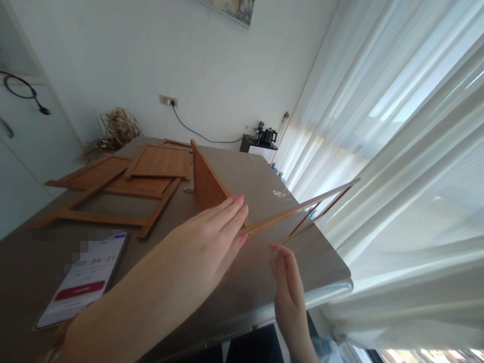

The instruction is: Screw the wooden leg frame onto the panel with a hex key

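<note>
A brown wooden panel [207, 184] stands on edge on the table. From its near corner a wooden frame [302, 205] with open slats runs out to the right. My left hand [214, 234] is closed over that corner, fingers along the top and thumb beneath, and hides the joint. Lower down on the right, my right hand [289, 290] has its fingers bent together at the frame's near end. A small pile of metal hardware [188, 190] lies beside the standing panel.
More wooden parts lie at the left: a small panel [161, 161] on top of a larger panel [98, 176] and an open-legged frame [102, 217]. A phone [85, 280] showing a timer rests on the grey table [245, 164]. White curtains [397, 151] hang to the right.
</note>
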Available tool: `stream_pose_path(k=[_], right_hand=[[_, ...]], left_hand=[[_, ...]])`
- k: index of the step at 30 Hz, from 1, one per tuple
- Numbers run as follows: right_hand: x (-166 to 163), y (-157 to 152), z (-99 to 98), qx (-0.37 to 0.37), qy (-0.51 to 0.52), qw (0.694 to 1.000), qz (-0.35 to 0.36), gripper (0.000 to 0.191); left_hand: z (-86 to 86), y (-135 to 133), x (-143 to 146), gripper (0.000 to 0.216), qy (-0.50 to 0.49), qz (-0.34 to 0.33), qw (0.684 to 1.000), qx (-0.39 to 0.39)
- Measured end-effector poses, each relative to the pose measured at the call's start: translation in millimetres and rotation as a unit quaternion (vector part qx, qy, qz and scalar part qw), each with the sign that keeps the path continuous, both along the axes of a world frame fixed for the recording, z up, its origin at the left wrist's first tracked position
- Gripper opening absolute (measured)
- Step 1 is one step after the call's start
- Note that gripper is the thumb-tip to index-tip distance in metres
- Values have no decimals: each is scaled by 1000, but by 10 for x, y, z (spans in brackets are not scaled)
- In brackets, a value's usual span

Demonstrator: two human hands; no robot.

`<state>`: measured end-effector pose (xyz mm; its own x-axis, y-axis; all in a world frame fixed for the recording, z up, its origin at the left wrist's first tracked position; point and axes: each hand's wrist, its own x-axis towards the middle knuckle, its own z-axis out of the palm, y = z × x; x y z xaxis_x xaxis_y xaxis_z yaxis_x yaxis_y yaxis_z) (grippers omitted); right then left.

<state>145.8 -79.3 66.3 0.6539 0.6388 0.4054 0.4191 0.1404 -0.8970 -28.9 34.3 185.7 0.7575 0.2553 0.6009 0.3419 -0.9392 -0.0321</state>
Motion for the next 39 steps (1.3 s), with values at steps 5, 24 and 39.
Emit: stream_pose_path(k=[5,24,39], right_hand=[[-181,12,80,-21,-169,985,-34,23],[-111,156,512,115,-399,909,-31,15],[-330,369,400,138,-375,913,-85,13]], left_hand=[[12,-9,9,39,9,15,1000,23],[13,-18,-15,40,37,8,999,27],[98,-19,8,50,61,-15,998,-2]])
